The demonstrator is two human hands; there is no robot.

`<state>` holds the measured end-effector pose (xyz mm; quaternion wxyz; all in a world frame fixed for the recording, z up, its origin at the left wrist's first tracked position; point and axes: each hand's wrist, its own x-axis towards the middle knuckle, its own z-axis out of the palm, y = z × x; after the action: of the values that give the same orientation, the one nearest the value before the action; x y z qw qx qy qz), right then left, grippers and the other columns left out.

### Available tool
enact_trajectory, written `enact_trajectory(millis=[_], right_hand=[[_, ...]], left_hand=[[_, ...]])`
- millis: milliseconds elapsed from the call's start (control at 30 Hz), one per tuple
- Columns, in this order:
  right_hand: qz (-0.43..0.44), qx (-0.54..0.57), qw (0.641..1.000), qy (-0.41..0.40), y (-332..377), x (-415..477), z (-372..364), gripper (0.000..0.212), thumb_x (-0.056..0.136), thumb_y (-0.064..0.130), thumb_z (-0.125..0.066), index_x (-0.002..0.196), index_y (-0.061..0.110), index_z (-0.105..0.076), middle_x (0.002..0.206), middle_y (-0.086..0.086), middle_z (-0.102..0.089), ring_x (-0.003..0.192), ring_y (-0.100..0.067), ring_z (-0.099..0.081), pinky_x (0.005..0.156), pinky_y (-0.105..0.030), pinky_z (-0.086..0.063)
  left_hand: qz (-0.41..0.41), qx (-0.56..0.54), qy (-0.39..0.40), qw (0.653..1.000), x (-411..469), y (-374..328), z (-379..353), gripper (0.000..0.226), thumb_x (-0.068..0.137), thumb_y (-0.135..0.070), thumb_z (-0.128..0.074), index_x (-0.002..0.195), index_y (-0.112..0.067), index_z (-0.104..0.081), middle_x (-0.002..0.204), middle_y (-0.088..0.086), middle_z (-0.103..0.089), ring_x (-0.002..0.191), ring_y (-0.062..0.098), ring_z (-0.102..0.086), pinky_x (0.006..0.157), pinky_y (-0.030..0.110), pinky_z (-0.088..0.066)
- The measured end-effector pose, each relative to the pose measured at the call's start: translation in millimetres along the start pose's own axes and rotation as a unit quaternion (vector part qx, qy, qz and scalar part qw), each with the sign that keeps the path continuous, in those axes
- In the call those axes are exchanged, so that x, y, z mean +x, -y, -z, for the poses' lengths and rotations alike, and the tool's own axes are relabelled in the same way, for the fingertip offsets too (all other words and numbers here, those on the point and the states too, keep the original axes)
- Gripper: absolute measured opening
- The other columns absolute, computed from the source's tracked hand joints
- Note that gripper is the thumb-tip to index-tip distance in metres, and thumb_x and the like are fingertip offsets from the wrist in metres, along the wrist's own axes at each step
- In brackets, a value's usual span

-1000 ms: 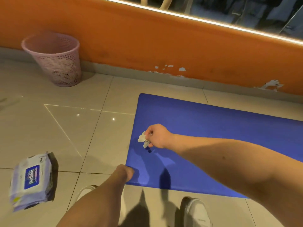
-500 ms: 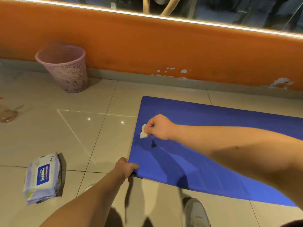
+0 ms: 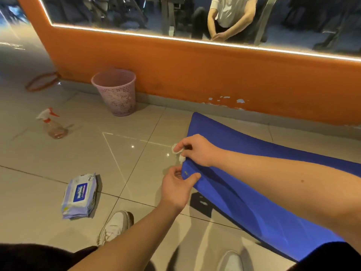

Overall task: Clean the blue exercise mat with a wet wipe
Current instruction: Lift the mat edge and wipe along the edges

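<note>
I logged glossy beige floor tiles [image 3: 58, 159], an orange wall [image 3: 195, 75] with chipped paint low at right, and a lit-edged mirror [image 3: 136, 14] far above.

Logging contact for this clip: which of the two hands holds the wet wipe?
The right hand pinches the crumpled wet wipe at the mat's end; the left hand holds only the mat's edge.

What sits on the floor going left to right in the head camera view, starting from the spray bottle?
Spray bottle → wet wipes pack → pink wastebasket → wet wipe in the right hand → blue exercise mat.
</note>
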<state>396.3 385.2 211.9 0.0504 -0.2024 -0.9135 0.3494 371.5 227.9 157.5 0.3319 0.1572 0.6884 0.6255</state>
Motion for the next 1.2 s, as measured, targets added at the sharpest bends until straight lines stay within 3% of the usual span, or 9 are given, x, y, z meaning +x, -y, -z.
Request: enact_trajectory(millis=[100, 167, 233, 333, 467, 733, 900, 1033, 1200], right_hand=[[0.026, -0.065, 0.995, 0.065, -5.4, -3.1, 2.0, 0.034, 0.099, 0.0, -0.051, 0.111, 0.02, -0.076, 0.11, 0.015, -0.07, 0.1, 0.004, -0.061, 0.094, -0.02, -0.05], [0.058, -0.122, 0.987, 0.082, -11.4, -4.5, 4.3, 0.037, 0.099, -0.002, -0.049, 0.111, 0.022, -0.075, 0.102, 0.027, -0.062, 0.096, 0.003, -0.053, 0.1, -0.028, -0.045], [0.096, -0.175, 0.976, 0.09, -16.7, -3.4, 5.5, 0.041, 0.096, -0.005, -0.048, 0.11, 0.024, -0.074, 0.107, 0.024, -0.064, 0.095, -0.005, -0.045, 0.098, -0.033, -0.041], [0.1, -0.178, 0.972, 0.12, -16.0, 0.0, 4.2, 0.043, 0.095, -0.006, -0.048, 0.111, 0.022, -0.076, 0.118, 0.009, -0.069, 0.096, -0.007, -0.049, 0.09, -0.029, -0.046], [0.101, -0.108, 0.978, 0.149, -8.9, -7.6, 1.0, 0.036, 0.098, 0.001, -0.05, 0.107, 0.023, -0.077, 0.113, 0.01, -0.069, 0.103, -0.006, -0.06, 0.091, -0.023, -0.05], [0.158, -0.25, 0.953, 0.068, -37.3, 15.4, -5.6, 0.038, 0.091, -0.005, -0.056, 0.109, 0.021, -0.077, 0.1, 0.006, -0.074, 0.092, -0.007, -0.036, 0.078, -0.027, -0.024], [0.125, -0.176, 0.968, 0.131, -37.8, 7.6, -0.2, 0.033, 0.096, 0.003, -0.051, 0.111, 0.017, -0.076, 0.113, 0.003, -0.071, 0.102, -0.011, -0.053, 0.092, -0.033, -0.049], [0.102, -0.112, 0.974, 0.167, -39.5, 1.7, 6.6, 0.035, 0.097, 0.005, -0.051, 0.113, 0.024, -0.076, 0.123, 0.009, -0.068, 0.112, -0.009, -0.06, 0.097, -0.029, -0.05], [0.136, -0.137, 0.963, 0.188, -44.9, 1.2, 6.9, 0.041, 0.096, 0.001, -0.049, 0.117, 0.025, -0.075, 0.124, 0.01, -0.067, 0.11, -0.006, -0.058, 0.093, -0.02, -0.047]], left_hand=[[-0.008, -0.027, -0.06, 0.998, -7.6, 2.0, -7.7, 0.038, 0.073, -0.014, -0.088, 0.1, -0.013, -0.061, 0.09, 0.005, -0.074, 0.071, 0.005, -0.069, 0.067, 0.018, -0.054], [-0.013, -0.004, -0.082, 0.997, -7.7, 4.3, -9.4, 0.037, 0.071, -0.021, -0.091, 0.095, -0.014, -0.062, 0.085, 0.008, -0.073, 0.068, 0.008, -0.066, 0.068, 0.025, -0.057], [-0.011, 0.02, -0.089, 0.996, -6.6, 7.2, -9.9, 0.038, 0.069, -0.028, -0.091, 0.089, -0.015, -0.062, 0.082, 0.011, -0.071, 0.067, 0.014, -0.065, 0.072, 0.037, -0.059], [-0.011, 0.044, -0.094, 0.994, -9.5, 8.8, -11.1, 0.039, 0.068, -0.03, -0.091, 0.085, -0.013, -0.061, 0.078, 0.012, -0.069, 0.064, 0.015, -0.062, 0.07, 0.04, -0.058], [-0.028, 0.078, -0.108, 0.991, -11.4, 8.2, -10.0, 0.037, 0.07, -0.033, -0.09, 0.083, -0.014, -0.06, 0.068, 0.001, -0.063, 0.057, 0.006, -0.055, 0.062, 0.027, -0.051], [-0.041, 0.141, -0.104, 0.984, -9.6, 7.4, -16.3, 0.035, 0.073, -0.035, -0.087, 0.082, -0.015, -0.06, 0.073, 0.006, -0.067, 0.067, 0.02, -0.062, 0.062, 0.027, -0.051], [-0.05, 0.18, -0.105, 0.977, -6.8, 11.2, -17.9, 0.036, 0.074, -0.038, -0.085, 0.081, -0.018, -0.057, 0.067, 0.002, -0.062, 0.062, 0.015, -0.057, 0.062, 0.032, -0.053], [-0.068, 0.203, -0.104, 0.971, -6.2, 10.8, -18.8, 0.032, 0.077, -0.034, -0.084, 0.08, -0.019, -0.055, 0.066, -0.004, -0.058, 0.057, 0.007, -0.051, 0.06, 0.024, -0.047], [-0.058, 0.229, -0.091, 0.968, -2.3, 14.4, -14.6, 0.031, 0.078, -0.036, -0.083, 0.08, -0.02, -0.056, 0.072, -0.003, -0.064, 0.067, 0.015, -0.061, 0.067, 0.037, -0.055]])
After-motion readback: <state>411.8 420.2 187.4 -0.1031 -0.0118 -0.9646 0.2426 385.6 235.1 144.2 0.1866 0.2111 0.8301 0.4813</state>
